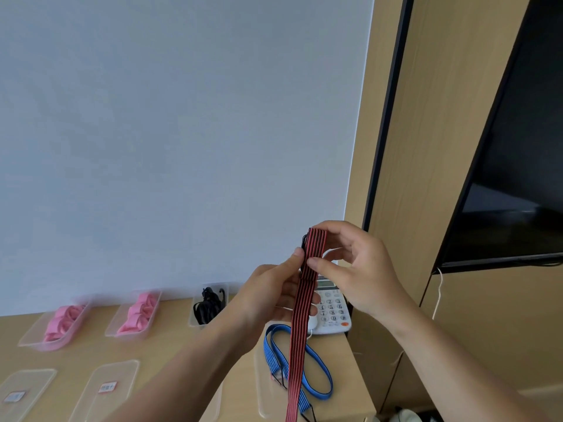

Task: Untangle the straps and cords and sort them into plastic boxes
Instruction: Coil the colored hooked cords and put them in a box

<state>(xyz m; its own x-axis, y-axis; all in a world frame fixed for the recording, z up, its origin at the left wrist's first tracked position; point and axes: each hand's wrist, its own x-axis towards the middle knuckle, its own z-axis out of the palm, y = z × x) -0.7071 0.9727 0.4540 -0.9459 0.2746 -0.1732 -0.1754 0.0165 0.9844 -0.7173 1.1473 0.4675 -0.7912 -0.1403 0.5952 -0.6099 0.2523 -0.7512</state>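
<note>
A red strap with black stripes (pixel 300 336) hangs from both my hands, raised above the desk, its top end folded over a dark hook. My left hand (pixel 275 295) pinches the strap from the left. My right hand (pixel 353 269) grips the folded top, thumb pressed on the front. Below it a blue striped strap (pixel 275 354) lies looped on the desk, partly on a clear plastic lid. Two clear boxes hold pink straps (pixel 65 322) (pixel 138 313). A third box holds black cords (pixel 208 306).
Two clear lids with labels (pixel 26 391) (pixel 109 386) lie flat at the front left of the wooden desk (pixel 170 339). A white desk phone (pixel 333 313) stands at the desk's right end. A dark screen (pixel 518 178) hangs on the right wall.
</note>
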